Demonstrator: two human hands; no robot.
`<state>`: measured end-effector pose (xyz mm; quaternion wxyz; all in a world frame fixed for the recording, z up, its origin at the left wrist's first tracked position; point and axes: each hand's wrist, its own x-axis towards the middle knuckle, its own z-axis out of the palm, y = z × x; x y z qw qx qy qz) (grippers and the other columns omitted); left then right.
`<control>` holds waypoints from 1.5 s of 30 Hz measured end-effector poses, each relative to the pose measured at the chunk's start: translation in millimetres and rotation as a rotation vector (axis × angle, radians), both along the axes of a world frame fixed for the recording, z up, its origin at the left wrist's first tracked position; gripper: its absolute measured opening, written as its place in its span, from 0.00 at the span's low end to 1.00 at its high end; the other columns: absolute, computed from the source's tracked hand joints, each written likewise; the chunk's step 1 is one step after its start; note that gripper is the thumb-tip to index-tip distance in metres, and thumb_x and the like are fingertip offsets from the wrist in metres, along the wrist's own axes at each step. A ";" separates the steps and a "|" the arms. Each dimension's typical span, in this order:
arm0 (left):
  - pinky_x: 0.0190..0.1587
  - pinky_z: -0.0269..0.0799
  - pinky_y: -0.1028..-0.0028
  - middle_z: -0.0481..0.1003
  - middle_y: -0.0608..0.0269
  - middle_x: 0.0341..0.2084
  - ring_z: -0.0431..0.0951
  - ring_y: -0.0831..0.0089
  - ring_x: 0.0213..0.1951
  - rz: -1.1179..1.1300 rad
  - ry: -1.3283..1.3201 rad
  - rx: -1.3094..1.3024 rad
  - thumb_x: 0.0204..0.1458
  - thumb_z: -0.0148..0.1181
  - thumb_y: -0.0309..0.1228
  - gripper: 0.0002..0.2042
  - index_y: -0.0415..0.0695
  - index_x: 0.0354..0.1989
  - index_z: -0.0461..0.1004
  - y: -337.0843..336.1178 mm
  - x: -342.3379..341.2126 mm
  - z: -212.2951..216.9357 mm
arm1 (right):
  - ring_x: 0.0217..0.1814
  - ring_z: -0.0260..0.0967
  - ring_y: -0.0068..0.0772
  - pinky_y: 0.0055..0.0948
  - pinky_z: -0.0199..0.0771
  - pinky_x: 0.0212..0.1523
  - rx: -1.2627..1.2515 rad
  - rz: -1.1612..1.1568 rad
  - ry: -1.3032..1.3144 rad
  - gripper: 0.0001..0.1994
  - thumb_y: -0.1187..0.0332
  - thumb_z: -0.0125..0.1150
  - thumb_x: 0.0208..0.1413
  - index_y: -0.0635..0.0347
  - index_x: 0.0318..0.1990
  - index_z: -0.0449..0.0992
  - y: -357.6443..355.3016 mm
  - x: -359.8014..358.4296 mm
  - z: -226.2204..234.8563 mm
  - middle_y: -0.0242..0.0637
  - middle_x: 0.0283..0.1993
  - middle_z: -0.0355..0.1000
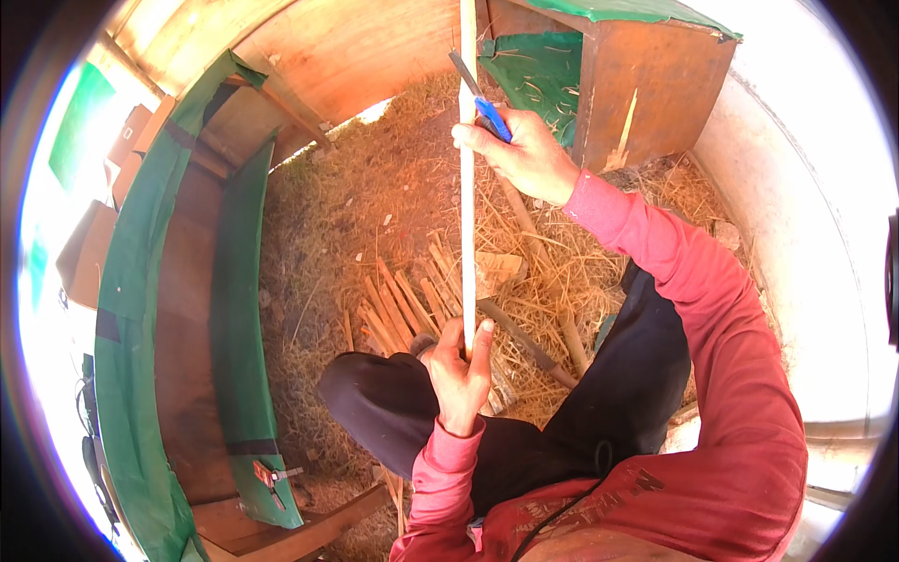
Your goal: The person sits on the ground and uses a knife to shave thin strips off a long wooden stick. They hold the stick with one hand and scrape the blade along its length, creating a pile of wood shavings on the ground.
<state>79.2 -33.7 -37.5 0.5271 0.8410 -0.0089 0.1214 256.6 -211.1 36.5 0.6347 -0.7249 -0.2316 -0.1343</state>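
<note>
A long, pale wooden stick (468, 225) stands nearly upright before me, running past the top edge of the view. Its lower end is gripped in my left hand (457, 384), fingers wrapped round it just above my bent knee. Higher up, my right hand (534, 157) is closed on a knife (493, 120) with a blue handle and a dark, narrow blade. The blade slants up and left across the stick, and my right thumb lies against the wood. Part of the knife's handle is hidden by my fingers.
Several split wooden sticks (398, 304) lie on the straw-strewn ground beyond my knees. A green-covered bench (245, 309) runs along the left, bearing an orange-and-grey tool (270, 476). A wooden box (655, 89) with green sheeting stands at the far right, beside a pale wall (796, 206).
</note>
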 end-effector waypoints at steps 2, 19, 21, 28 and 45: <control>0.18 0.51 0.79 0.61 0.74 0.10 0.57 0.87 0.15 -0.016 0.021 -0.003 0.56 0.61 0.31 0.09 0.38 0.30 0.73 -2.8 0.0 2.4 | 0.20 0.54 0.14 0.20 0.54 0.20 0.154 0.117 0.145 0.16 0.55 0.58 0.61 0.60 0.33 0.76 -1.0 0.2 -1.8 0.21 0.19 0.58; 0.19 0.69 0.81 0.72 0.65 0.20 0.71 0.82 0.17 -0.086 0.044 -0.262 0.60 0.54 0.24 0.11 0.33 0.49 0.71 2.3 1.7 -8.0 | 0.16 0.45 0.08 0.14 0.45 0.15 0.250 0.327 0.354 0.16 0.58 0.50 0.66 0.60 0.50 0.75 0.8 -0.6 -0.6 0.16 0.19 0.52; 0.18 0.67 0.81 0.71 0.66 0.19 0.68 0.82 0.16 -0.187 0.112 -0.423 0.62 0.51 0.28 0.12 0.34 0.49 0.70 -0.2 0.5 -1.5 | 0.16 0.45 0.08 0.14 0.45 0.15 0.284 0.361 0.376 0.16 0.58 0.49 0.66 0.60 0.50 0.75 -1.8 1.1 0.9 0.17 0.19 0.53; 0.12 0.49 0.83 0.59 0.74 0.12 0.54 0.86 0.10 -0.259 0.178 -0.618 0.66 0.45 0.38 0.18 0.34 0.51 0.70 4.6 -1.1 2.3 | 0.17 0.50 0.10 0.14 0.48 0.16 0.211 0.268 0.321 0.16 0.58 0.50 0.66 0.60 0.51 0.75 -1.0 0.6 0.0 0.19 0.20 0.56; 0.09 0.45 0.82 0.59 0.72 0.09 0.52 0.85 0.08 -0.096 0.145 -0.706 0.64 0.42 0.35 0.19 0.32 0.50 0.72 10.2 2.3 -2.3 | 0.18 0.58 0.16 0.23 0.60 0.21 -0.044 0.215 0.155 0.13 0.59 0.54 0.63 0.60 0.39 0.75 7.2 5.6 -19.8 0.24 0.17 0.62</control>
